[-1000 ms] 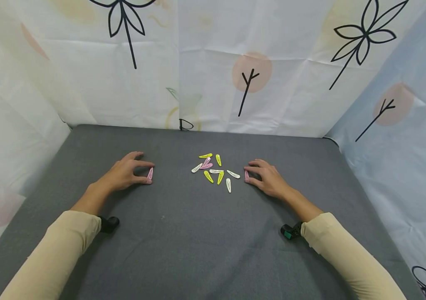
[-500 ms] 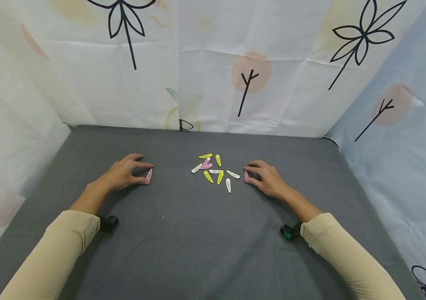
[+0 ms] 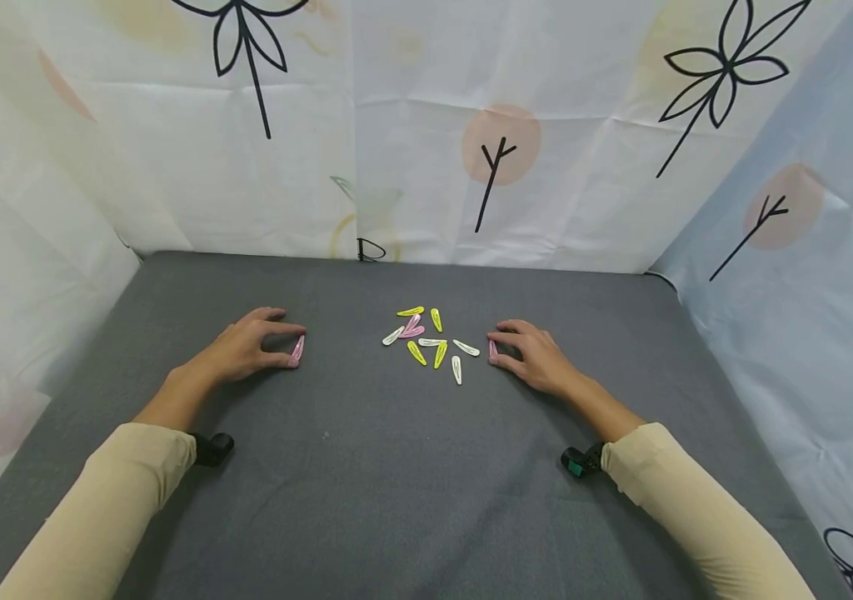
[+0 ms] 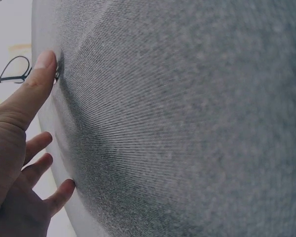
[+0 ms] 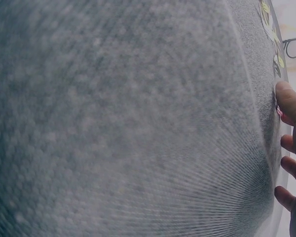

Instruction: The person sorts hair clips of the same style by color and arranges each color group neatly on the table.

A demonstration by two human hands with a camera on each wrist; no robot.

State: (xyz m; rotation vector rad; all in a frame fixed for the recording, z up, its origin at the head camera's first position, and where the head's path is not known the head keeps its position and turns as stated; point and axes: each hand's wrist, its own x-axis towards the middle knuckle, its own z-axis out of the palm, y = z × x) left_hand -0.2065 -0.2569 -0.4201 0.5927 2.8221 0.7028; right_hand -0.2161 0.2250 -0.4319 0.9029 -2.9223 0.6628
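Observation:
Thumb and forefinger of my left hand [image 3: 250, 343] pinch a pink snap hair clip [image 3: 297, 348] by its two ends, low over the grey cloth. On the other side, my right hand [image 3: 535, 357] pinches another pink snap hair clip [image 3: 493, 349] the same way. In the left wrist view the thumb [image 4: 32, 91] hides most of its clip. A sliver of pink clip [image 5: 279, 112] shows below the thumb in the right wrist view. Between the hands lies a loose group of yellow clips [image 3: 416, 353], white clips [image 3: 457, 370] and pink clips [image 3: 412, 332], some touching or overlapping.
A grey cloth [image 3: 366, 483] covers the table. Behind it hangs a white patterned curtain [image 3: 411, 150], with more fabric at both sides. A dark wrist camera [image 3: 214, 449] sits on the left wrist, another dark wrist camera [image 3: 581, 461] on the right.
My left hand has shifted slightly left, and its pink clip leans more than before. The right hand and the loose clips stay essentially in place; the head view has drifted a little.

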